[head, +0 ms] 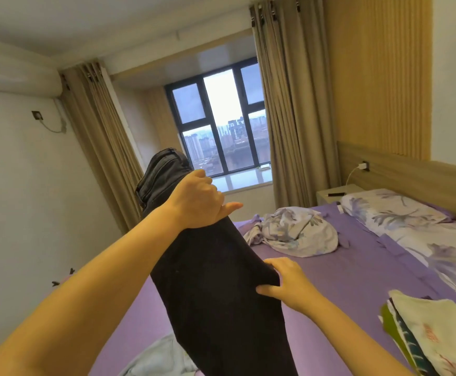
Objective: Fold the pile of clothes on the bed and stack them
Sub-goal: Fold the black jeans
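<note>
1. Your left hand [194, 202] is curled over the upper part of the dark trousers [216, 280], fingers wrapped round the cloth, thumb sticking out free; the grey waistband end flops over above your knuckles.
2. Your right hand [283, 283] pinches the trousers' right edge lower down, fingers tucked into a fold.
3. The garment hangs in the air above the near left part of the bed [357, 267], its long axis running from your left hand down toward you (slanting slightly right).
4. Judging from this, the fold turns on bringing the top down along that axis; your left hand is placed for it.
5. The folded stack [427, 337] waits at the bed's near right edge, closer to your right hand.
</note>
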Action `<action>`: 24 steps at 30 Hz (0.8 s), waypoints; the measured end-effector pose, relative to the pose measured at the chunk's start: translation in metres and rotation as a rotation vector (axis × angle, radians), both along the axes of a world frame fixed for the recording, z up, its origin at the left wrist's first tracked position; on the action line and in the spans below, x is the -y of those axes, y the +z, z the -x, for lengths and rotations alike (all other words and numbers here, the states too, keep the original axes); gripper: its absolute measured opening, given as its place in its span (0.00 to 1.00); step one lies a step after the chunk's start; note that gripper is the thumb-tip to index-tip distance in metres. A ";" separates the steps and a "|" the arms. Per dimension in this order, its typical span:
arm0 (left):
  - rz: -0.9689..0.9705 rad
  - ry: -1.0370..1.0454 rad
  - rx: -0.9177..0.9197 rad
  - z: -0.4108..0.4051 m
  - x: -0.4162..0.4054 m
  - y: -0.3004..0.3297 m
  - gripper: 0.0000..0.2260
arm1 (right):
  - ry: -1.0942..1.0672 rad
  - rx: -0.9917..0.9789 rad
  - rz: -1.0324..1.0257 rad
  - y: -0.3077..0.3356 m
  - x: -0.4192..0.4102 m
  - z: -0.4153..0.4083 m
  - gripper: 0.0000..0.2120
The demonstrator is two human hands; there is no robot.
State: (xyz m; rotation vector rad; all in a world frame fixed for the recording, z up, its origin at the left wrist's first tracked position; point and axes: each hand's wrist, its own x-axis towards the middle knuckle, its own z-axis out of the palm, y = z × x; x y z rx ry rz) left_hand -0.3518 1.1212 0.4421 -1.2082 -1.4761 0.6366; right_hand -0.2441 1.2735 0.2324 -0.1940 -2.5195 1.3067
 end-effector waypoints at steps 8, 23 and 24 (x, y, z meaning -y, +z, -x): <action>0.015 0.057 -0.054 -0.012 0.013 0.018 0.36 | 0.100 -0.111 0.371 0.008 0.013 -0.008 0.23; -0.008 0.178 -0.031 -0.026 0.024 0.035 0.34 | 0.098 -0.140 0.673 0.072 -0.012 -0.022 0.25; -0.030 0.194 -0.025 -0.026 0.023 0.035 0.33 | 0.090 -0.155 0.549 0.075 -0.015 -0.027 0.23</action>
